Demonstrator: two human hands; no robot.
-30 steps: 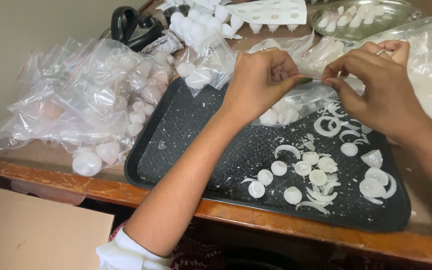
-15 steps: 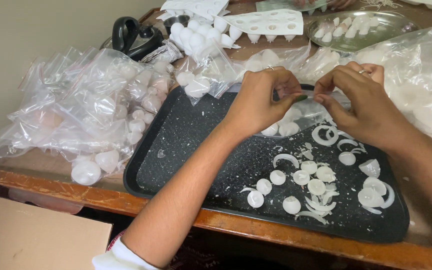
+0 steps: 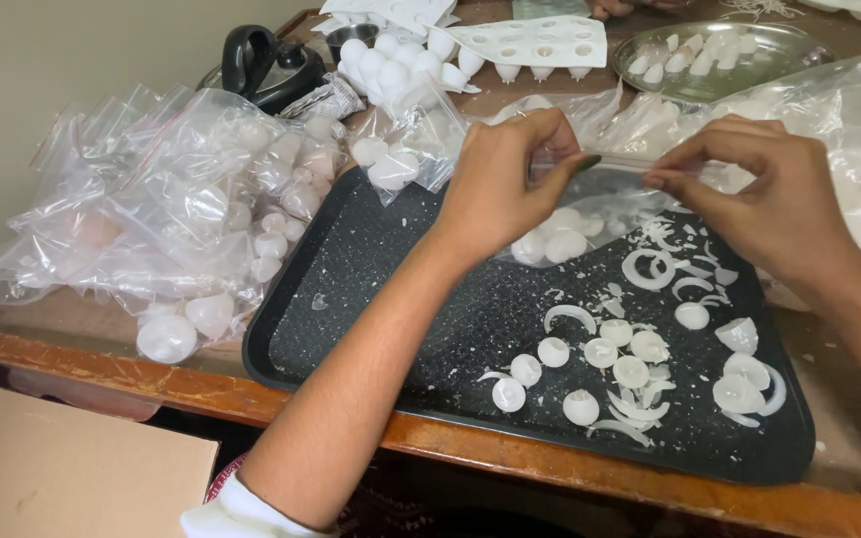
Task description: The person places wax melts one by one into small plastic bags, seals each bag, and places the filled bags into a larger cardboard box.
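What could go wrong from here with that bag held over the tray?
1. The clear bag is pinched only at its top edge between the left hand and right hand; a slip could drop its white pieces onto the black tray.
2. Loose white rounds lie near the tray's front rim, so a bump could send them off the wooden table.

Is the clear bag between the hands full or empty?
Partly filled: white balls sit in the clear bag whose top both hands pinch.
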